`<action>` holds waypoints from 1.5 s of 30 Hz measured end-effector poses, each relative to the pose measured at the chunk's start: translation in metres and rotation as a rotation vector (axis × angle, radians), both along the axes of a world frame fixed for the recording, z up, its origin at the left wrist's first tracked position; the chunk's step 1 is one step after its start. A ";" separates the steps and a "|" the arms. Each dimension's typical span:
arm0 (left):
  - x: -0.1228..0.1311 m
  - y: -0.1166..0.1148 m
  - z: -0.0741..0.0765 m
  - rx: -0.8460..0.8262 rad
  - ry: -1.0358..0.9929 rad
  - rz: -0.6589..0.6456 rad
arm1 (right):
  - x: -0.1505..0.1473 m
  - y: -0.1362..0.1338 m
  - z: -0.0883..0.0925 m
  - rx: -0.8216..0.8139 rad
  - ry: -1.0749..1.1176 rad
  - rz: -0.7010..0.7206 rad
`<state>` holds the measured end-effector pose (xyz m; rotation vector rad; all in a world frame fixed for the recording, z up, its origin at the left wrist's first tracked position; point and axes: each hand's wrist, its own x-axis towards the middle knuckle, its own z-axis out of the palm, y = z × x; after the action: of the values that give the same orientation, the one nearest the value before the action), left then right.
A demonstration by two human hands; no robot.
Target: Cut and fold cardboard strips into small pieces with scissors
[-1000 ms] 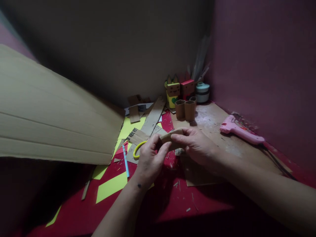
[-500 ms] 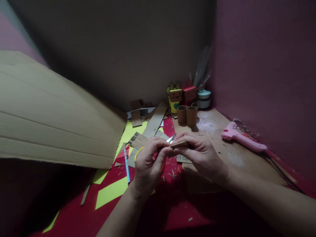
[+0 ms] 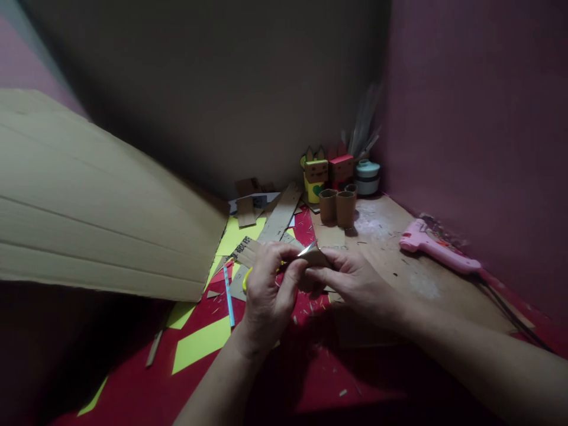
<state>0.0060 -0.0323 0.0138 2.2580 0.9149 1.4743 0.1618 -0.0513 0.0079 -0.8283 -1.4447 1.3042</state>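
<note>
My left hand and my right hand are closed on a small cardboard piece, one at each end. Thumbs and fingertips pinch it, and they cover part of its edges. Just behind it shows a bright scissor blade. A yellow loop, probably the handle, appears beside my left hand; the rest of the scissors is hidden. Beyond my hands, several short brown cardboard tubes stand upright. Cardboard scraps and yellow paper lie to the left.
A pink glue gun lies at the right, its cord trailing toward the front. Two cardboard figures, one yellow and one red, stand at the back beside a pale blue lidded pot. A large cardboard sheet leans at the left.
The cardboard piece has turned and tilted so a broader face shows. My right hand has shifted slightly left and down, its fingers regripping. My left hand stays nearly in place.
</note>
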 end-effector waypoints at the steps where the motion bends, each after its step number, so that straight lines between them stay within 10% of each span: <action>1: 0.000 -0.001 0.001 0.017 0.010 -0.013 | -0.001 -0.001 -0.001 0.033 -0.043 -0.007; 19: 0.003 -0.010 0.005 -0.122 -0.079 -0.102 | -0.008 -0.010 -0.008 0.225 -0.247 -0.065; 28: -0.007 0.009 0.014 -0.524 0.059 -0.058 | 0.001 -0.003 0.007 -0.212 0.058 -0.019; 34: -0.006 0.016 0.003 -0.851 -0.195 -0.133 | 0.000 0.007 0.003 -0.434 0.158 0.086; 45: -0.013 0.025 0.000 -1.115 -0.208 -0.261 | 0.011 0.016 -0.008 -0.524 0.164 0.297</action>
<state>-0.0074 -0.0069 0.0134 1.2987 0.9715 0.7318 0.1726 -0.0355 -0.0004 -0.8314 -1.1352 1.9792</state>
